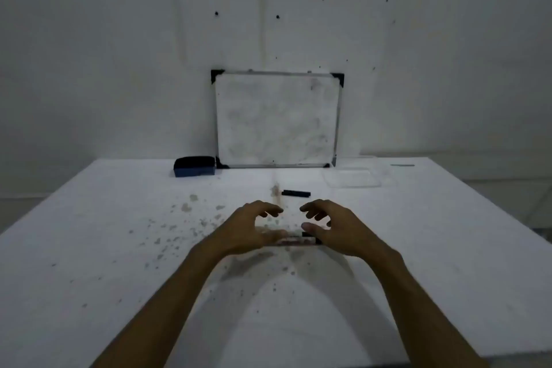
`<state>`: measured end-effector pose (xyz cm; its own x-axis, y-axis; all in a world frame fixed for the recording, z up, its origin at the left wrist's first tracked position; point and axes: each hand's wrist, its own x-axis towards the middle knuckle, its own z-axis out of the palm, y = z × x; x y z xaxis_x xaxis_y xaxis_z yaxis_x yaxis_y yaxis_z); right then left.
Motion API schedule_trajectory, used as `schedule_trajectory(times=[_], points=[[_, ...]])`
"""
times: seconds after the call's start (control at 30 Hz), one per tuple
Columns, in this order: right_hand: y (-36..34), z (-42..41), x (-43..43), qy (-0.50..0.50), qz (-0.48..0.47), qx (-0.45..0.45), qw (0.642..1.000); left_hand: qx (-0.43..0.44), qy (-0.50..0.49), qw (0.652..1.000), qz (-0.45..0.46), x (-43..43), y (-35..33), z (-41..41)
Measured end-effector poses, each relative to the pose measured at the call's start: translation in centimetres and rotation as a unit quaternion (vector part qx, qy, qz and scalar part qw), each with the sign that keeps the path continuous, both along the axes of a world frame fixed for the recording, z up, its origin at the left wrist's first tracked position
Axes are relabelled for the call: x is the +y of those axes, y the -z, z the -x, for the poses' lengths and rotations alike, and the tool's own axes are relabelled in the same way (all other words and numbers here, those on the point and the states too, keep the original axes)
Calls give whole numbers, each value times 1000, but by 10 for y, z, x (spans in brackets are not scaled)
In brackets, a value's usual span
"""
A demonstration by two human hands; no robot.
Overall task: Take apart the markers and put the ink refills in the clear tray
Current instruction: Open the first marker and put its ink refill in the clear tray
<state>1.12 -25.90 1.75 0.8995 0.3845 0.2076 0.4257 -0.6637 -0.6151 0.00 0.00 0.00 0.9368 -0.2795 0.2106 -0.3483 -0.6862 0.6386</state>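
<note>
Stained white tabletop [89,248] carries a blurred marker [295,240] between the left hand [254,231] and right hand [337,230], both loosely curled and spread, with a clear plastic tray [352,178] far beyond the right hand.

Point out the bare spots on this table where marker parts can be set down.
Bare table lies right of the right hand, nearer than the clear tray. The stretch nearer than the eraser is open too. Crowded: around both hands, the left hand included, with a marker just beyond.
</note>
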Motion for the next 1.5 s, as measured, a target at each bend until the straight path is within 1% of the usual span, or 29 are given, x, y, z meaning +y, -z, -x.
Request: schedule_trajectory(times=[0.03, 0.1, 0.13, 0.23, 0.37, 0.4, 0.5, 0.57, 0.6, 0.73, 0.9, 1.0, 1.07, 1.17, 1.23, 1.33, 1.4, 1.43, 1.5], points=[[6, -1, 1, -2, 13, 8, 1000, 0, 5, 1000, -13, -2, 7, 2], [16, -6, 3, 0, 49, 20, 999, -29, 3, 999, -36, -4, 21, 0], [20, -9, 4, -4, 56, 30, 998, -46, -2, 998, -35, -4, 28, -1], [25, -25, 14, -6, 56, 20, 998, -81, -21, 996, -41, 2, 30, -13], [19, -48, 34, -17, 54, 13, 998, -73, -36, 995, -50, 15, 25, -37], [21, -51, 37, -17, 43, 17, 999, -67, -41, 996, -36, 19, 24, -41], [32, -52, 38, -3, -16, 40, 999, -50, -48, 997, 46, 29, 32, -46], [38, -52, 36, -3, -17, 36, 999, -57, -47, 995, 62, 32, 38, -45], [39, -53, 35, -3, -16, 33, 999, -62, -44, 995, 59, 32, 40, -44], [40, -53, 38, 3, -63, 32, 998, -64, -31, 997, 42, 29, 39, -45], [41, -54, 41, 41, -94, 17, 995, -102, -41, 994, 21, 26, 39, -41], [38, -60, 39, 111, -157, 27, 981, -96, -52, 994, 19, 25, 37, -41], [37, -63, 36, 145, -198, 33, 969, -98, -63, 993, -2, 28, 34, -40], [37, -61, 33, 158, -235, 37, 958, -105, -88, 990, -40, 46, 31, -38], [37, -58, 32, 157, -256, 33, 953, -85, -125, 988, -36, 64, 30, -35], [37, -55, 34, 143, -262, 34, 954, -58, -172, 983, -18, 81, 34, -33], [35, -52, 37, 140, -253, 38, 957, -49, -181, 982, -13, 83, 36, -32], [33, -51, 39, 141, -251, 40, 957, -48, -182, 982, -16, 80, 37, -31], [32, -48, 40, 141, -253, 43, 956, -72, -196, 977, -52, 74, 35, -30]])
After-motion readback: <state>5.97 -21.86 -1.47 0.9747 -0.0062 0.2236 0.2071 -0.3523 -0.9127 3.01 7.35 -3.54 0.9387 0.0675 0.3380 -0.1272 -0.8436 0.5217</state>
